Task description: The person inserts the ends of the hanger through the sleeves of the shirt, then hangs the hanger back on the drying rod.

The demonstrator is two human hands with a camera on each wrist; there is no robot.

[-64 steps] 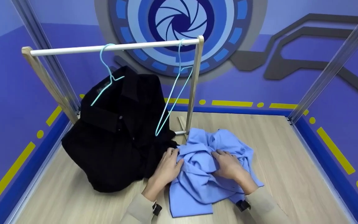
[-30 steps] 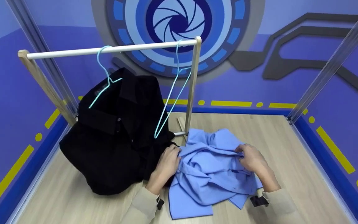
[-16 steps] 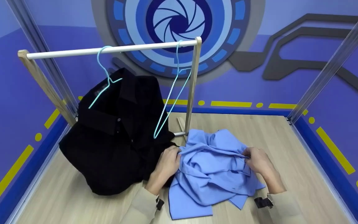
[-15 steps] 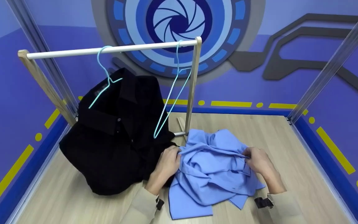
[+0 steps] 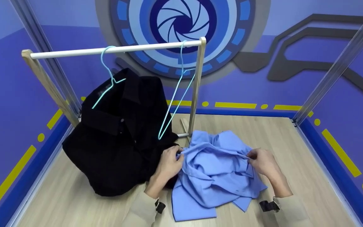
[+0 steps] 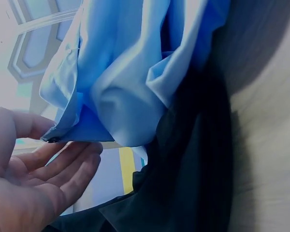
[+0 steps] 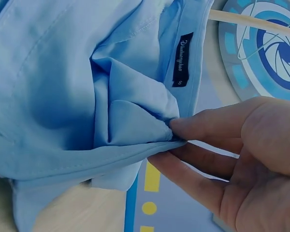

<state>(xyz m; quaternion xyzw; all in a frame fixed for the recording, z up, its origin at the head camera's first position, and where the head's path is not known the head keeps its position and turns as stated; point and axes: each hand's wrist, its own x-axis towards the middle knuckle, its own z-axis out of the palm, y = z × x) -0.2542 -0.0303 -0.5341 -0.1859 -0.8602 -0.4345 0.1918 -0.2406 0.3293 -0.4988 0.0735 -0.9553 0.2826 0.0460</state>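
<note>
A crumpled light blue garment (image 5: 213, 176) lies on the wooden surface between my hands; its kind cannot be told. My left hand (image 5: 169, 162) pinches its upper left edge between thumb and finger, and the left wrist view shows the corner held at the fingertips (image 6: 48, 128). On the far side my right hand (image 5: 263, 160) pinches the stitched band. A black label (image 7: 181, 60) is sewn inside that band, close to my right thumb and fingers. The garment's middle sags in folds between the two grips.
A black button-up shirt (image 5: 115, 157) hangs on a light blue hanger (image 5: 108, 64), left of the garment and against my left hand. Another hanger (image 5: 170, 110) hangs bare on the rack's white bar (image 5: 143, 47). Blue walls (image 5: 336, 94) enclose the wooden surface (image 5: 279, 138).
My right hand has shifted right from the garment's middle to its right edge and pinches the band there. My left hand stays at the left edge. The band is drawn wider between them.
</note>
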